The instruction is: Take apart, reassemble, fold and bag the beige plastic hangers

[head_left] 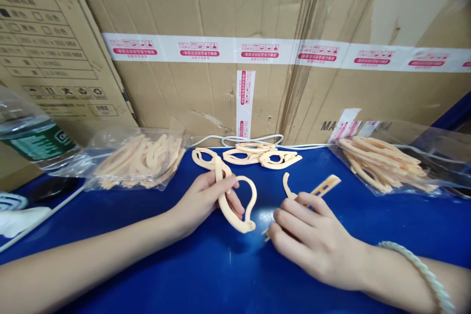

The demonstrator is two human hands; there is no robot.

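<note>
My left hand [211, 196] is closed on a beige folding hanger [230, 213], thumb on top, with its curved arm and rounded hook pointing toward the right. Across from it, my right hand [305, 235] grips another beige hanger piece [326, 186]. A slotted end of that piece sticks out above the knuckles, a curved hook tip shows beside them, and the fingers hide the middle. The two held pieces are apart. Just beyond my left hand, several folded beige hangers [243, 157] lie on the blue table [206, 270].
A clear bag of beige hanger parts [143, 162] lies at left, another bag of parts [386, 162] at right. A water bottle [40, 137] leans at far left near a black round object [55, 189]. White cable [250, 140] runs before a large taped carton [206, 93].
</note>
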